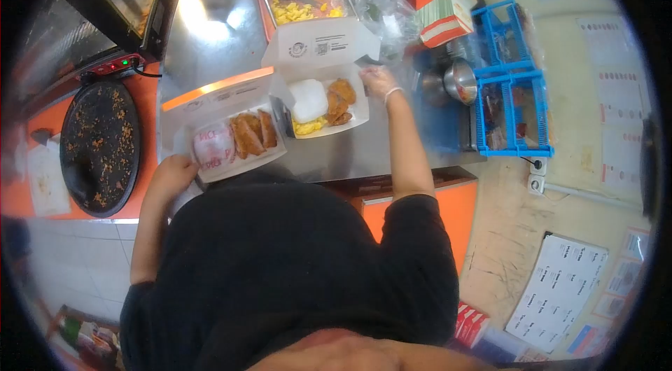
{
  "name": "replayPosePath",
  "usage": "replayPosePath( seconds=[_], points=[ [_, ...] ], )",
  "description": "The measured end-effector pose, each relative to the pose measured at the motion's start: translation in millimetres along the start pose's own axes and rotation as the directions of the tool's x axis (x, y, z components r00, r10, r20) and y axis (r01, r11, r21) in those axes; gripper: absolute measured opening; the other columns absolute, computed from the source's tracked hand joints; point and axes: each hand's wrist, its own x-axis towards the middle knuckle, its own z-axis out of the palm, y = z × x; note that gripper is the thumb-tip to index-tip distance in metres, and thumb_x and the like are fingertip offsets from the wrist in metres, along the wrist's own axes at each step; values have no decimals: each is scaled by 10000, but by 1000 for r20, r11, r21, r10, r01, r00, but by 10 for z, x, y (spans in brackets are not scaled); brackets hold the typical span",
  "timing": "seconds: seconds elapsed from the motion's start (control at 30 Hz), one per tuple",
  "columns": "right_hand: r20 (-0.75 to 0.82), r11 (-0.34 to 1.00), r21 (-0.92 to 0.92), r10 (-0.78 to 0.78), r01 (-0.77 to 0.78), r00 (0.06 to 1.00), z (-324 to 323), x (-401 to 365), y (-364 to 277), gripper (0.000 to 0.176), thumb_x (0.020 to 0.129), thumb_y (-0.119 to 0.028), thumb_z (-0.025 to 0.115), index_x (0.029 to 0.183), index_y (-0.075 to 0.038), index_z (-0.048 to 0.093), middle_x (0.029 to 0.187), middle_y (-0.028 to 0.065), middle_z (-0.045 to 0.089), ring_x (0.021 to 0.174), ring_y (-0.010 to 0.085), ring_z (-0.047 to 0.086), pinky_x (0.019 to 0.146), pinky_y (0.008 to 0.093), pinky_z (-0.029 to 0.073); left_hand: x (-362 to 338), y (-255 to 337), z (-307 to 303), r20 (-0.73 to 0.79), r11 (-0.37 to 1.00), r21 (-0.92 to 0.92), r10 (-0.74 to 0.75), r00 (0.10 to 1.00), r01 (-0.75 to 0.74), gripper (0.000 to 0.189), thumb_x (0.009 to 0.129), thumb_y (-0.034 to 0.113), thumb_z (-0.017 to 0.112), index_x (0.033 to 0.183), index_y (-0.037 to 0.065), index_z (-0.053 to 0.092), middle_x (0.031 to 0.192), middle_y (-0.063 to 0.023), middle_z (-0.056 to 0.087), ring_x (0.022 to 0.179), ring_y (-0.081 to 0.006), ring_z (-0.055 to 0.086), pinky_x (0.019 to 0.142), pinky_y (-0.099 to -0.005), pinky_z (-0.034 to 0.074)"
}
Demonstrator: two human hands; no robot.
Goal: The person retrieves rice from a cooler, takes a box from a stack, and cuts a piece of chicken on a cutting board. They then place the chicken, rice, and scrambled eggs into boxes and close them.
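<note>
Two open cardboard food boxes stand side by side on the metal counter. The left box (241,164) holds a wrapped white packet (213,147) with red print and sliced fried meat (253,134). In the right box (343,127) lie white rice (309,99), yellow egg (308,126) and browned meat pieces (340,99). My left hand (179,173) is at the lower left corner of the left box, fingers bent against it. At the right box's right edge, my right hand (378,82), in a clear glove, pinches the side wall.
Behind the boxes is a tray (262,3) of scrambled egg with a dark round object. Plastic bags (388,17), a metal bowl (460,82) and blue baskets (514,112) are at the right. A black round pan (101,147) with crumbs lies at the left.
</note>
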Motion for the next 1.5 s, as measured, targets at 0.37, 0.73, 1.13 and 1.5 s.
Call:
replayPosePath(
  seconds=[0.37,0.73,1.13,1.5],
  points=[
    [-142,704,-706,-36,-76,989,129,-527,-469,273,841,-247,531,928,-25,664,1008,197,643,873,342,645,772,395,521,203,347,-280,-35,998,58,-7,999,9,342,797,298,520,809,-2,683,762,-254,625,765,-391,628,719,-454,478],
    [-222,605,-786,-85,-127,971,225,-807,-452,334,871,-257,453,969,-25,673,1008,211,643,917,351,637,799,430,503,-171,945,-755,-366,501,-557,569,737,-663,816,707,-122,501,1454,100,259,1186,-88,492,960,-129,541,793,-248,474],
    [115,513,-705,-598,489,793,802,-1155,-635,556,800,-305,608,1317,-153,472,1398,178,380,1253,376,391,1057,456,292,86,1451,-695,-203,447,-690,636,744,-570,800,696,44,470,1455,29,218,1352,-151,439,1104,-170,527,910,-239,410],
    [-197,730,-466,-637,501,745,97,-1289,206,254,750,-135,642,998,-78,632,1020,166,606,914,358,574,808,445,456,313,2100,-500,-87,490,-763,569,818,-421,763,704,72,426,1449,56,265,1294,-152,485,1008,-133,544,831,-220,436]
  ],
)
